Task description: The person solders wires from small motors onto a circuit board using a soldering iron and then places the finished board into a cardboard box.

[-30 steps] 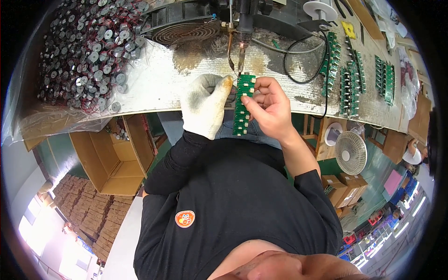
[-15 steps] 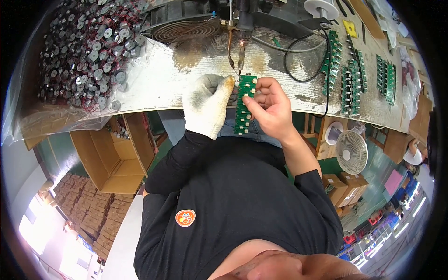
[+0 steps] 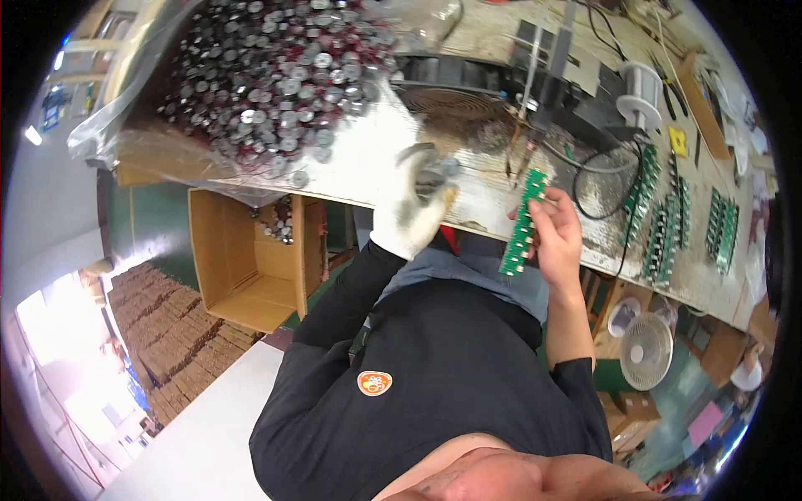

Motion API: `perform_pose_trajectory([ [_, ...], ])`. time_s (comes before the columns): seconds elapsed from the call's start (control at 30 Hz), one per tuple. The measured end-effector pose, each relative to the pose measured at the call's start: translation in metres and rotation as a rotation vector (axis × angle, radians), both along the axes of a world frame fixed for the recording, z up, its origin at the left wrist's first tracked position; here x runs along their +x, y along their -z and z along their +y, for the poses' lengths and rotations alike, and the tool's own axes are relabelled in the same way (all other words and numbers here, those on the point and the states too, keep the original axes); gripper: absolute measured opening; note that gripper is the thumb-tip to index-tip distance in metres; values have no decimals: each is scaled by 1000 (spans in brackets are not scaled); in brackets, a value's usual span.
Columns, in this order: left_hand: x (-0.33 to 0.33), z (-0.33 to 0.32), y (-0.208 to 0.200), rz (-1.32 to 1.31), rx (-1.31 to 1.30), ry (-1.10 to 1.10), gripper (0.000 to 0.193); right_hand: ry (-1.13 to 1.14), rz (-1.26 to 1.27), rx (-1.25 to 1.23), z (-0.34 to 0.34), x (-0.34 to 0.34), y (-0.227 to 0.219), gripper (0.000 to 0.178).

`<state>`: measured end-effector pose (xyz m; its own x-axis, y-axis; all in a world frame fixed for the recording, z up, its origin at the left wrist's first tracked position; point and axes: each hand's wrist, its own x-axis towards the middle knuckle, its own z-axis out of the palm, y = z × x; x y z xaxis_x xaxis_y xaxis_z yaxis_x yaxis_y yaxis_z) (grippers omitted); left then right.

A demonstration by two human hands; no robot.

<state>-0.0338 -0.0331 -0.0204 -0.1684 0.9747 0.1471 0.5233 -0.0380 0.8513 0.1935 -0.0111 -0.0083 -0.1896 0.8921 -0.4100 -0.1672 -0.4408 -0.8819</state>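
Note:
A green strip of circuit board (image 3: 520, 234), with small white connectors along one edge, is gripped by my bare right hand (image 3: 558, 230) between thumb and fingers. It tilts slightly at the table's front edge. My left hand (image 3: 411, 209), in a white work glove with grey fingers, is over the table to the left of the board. Motion smears its fingers, and a round greyish shape by the fingertips is too blurred to name. Above the board, a soldering iron (image 3: 531, 147) points down from its holder, apart from both hands. A thin metal tube (image 3: 513, 142) hangs beside it.
A heap of small round motors (image 3: 288, 92) with red wires lies on plastic at the left. Behind my hands stands a black fan (image 3: 451, 92). A solder spool (image 3: 640, 96), a black cable and several rows of circuit boards (image 3: 666, 238) are to the right. Below is an open cardboard box (image 3: 251, 280).
My gloved left hand has come away from the board and moved left towards the motor heap. The board, still in my right hand, is now clear of the iron tip. The view has shifted left.

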Motion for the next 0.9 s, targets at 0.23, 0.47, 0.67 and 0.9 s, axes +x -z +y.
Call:
perform_pose_trajectory([
  [0.23,-74,38,-9,323,76,-481,28,-81,28,155,-2,-3,5,46],
  [0.47,-89,79,-15,547,-139,-666,45,-75,3,205,-4,-6,10,46],
  [0.67,-92,66,-1,329,225,-609,27,-67,33,203,-5,-5,11,45],
  [0.9,-64,16,-31,-363,-146,-398,20,-88,48,194,-5,-3,11,60],
])
